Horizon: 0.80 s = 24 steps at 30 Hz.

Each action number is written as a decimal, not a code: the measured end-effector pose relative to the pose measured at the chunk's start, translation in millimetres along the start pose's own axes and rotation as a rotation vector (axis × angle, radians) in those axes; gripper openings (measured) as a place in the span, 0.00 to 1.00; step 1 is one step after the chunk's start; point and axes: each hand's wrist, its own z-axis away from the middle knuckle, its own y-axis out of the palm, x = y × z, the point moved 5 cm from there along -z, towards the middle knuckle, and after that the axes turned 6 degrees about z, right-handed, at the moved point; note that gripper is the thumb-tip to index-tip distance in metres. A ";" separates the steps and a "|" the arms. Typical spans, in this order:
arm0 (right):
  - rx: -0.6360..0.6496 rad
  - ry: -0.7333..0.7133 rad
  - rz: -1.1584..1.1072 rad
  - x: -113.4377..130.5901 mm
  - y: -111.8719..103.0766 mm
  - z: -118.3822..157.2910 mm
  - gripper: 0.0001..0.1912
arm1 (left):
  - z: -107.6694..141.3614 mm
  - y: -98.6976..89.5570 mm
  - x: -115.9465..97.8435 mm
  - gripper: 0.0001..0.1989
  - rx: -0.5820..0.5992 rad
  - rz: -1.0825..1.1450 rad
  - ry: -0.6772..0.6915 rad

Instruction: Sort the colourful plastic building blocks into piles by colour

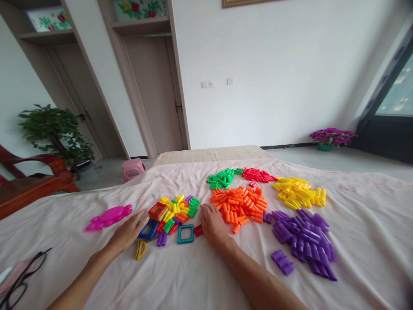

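Note:
My left hand (130,229) rests at the left side of a mixed pile of coloured plastic pieces (176,211), fingers stretched toward a blue square frame (149,230). A red square frame (158,211) lies on top of that pile, and a yellow half-round piece (141,250) sits below the hand. On the pile's right side, my right hand (213,224) lies low on the cloth with fingers loosely extended. It is beside a small red piece (198,230) and the orange pile (238,204). A teal square frame (185,234) lies between my hands. Neither hand visibly holds anything.
Sorted piles of green (221,178), red (258,175), yellow (298,192) and purple pieces (305,239) lie to the right. A pink candy-shaped tray (109,217) is at left, with eyeglasses (24,280) near the front-left corner. A wrinkled cloth (180,282) covers the surface.

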 end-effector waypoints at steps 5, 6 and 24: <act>-0.010 -0.003 0.016 1.8 -1.3 2.3 0.21 | 19.3 26.1 -10.6 0.25 -0.197 -0.162 -0.044; -0.012 -0.003 0.018 1.9 -1.5 2.8 0.21 | 18.2 29.6 -18.1 0.24 -0.215 -0.163 -0.065; -0.002 -0.047 0.075 9.9 -0.9 4.4 0.23 | 12.4 7.2 14.2 0.27 -0.504 0.446 -0.293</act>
